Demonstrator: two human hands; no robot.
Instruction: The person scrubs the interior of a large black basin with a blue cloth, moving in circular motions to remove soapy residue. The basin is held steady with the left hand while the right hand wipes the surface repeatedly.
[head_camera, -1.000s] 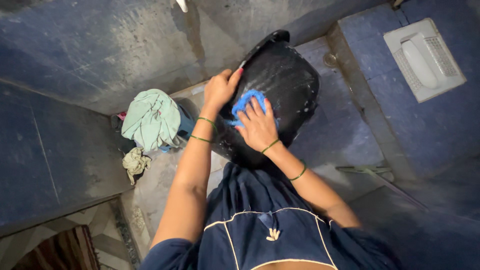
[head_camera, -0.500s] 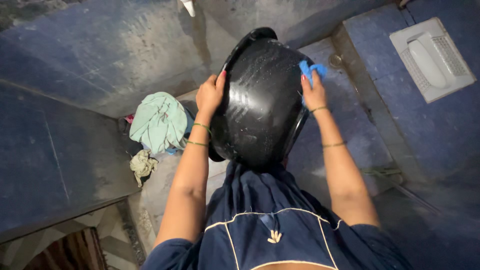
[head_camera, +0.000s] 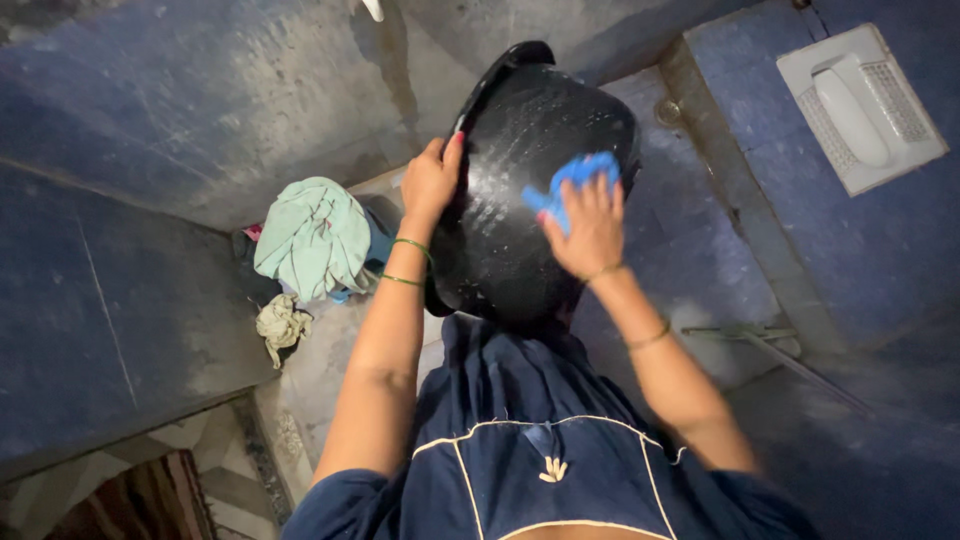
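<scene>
The left hand (head_camera: 432, 180) gripped the rim of the upturned black tub (head_camera: 535, 180), steadying it off the floor, while the right hand (head_camera: 590, 228) pressed a blue scrubber (head_camera: 572, 178) flat against its wet underside with fingers spread

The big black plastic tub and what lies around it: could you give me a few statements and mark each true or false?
1. The left hand grips the rim of the big black plastic tub. True.
2. The right hand presses a red sponge on the tub. False: it presses a blue scrubbing cloth on the tub's outer side.
3. A pale green bundle of cloth lies on the floor to the tub's left. True.
4. The white squat toilet pan sits right under the tub. False: it is apart, at the upper right on the blue tiled floor.
5. Both wrists are bare. False: both wear thin green bangles.
</scene>
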